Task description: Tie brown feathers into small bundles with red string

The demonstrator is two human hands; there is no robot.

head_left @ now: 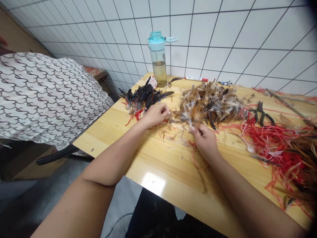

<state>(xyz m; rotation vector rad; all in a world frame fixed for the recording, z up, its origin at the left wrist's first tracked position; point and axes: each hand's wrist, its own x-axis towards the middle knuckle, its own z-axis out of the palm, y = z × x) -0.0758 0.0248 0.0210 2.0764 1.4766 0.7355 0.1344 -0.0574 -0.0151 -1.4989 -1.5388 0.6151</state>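
Observation:
My right hand [206, 140] is closed, thumb against fingers, on the base of a small tuft of brown feathers [196, 114]. Below it, a red string [195, 160] trails over the table. Behind the tuft lies a large heap of brown and grey feathers [223, 100]. My left hand [156, 114] is pinched shut beside a pile of black feathers [143, 94] tied with red string. What its fingertips hold, if anything, is too small to make out. Loose feather bits [173, 138] are scattered between my hands.
A water bottle [158, 62] stands at the back near a marker [196, 79]. On the right are pliers [260, 114], a tangle of red string [267, 138] and a stick [287, 104]. Patterned cloth [49, 99] hangs over a chair at left. The wall is tiled.

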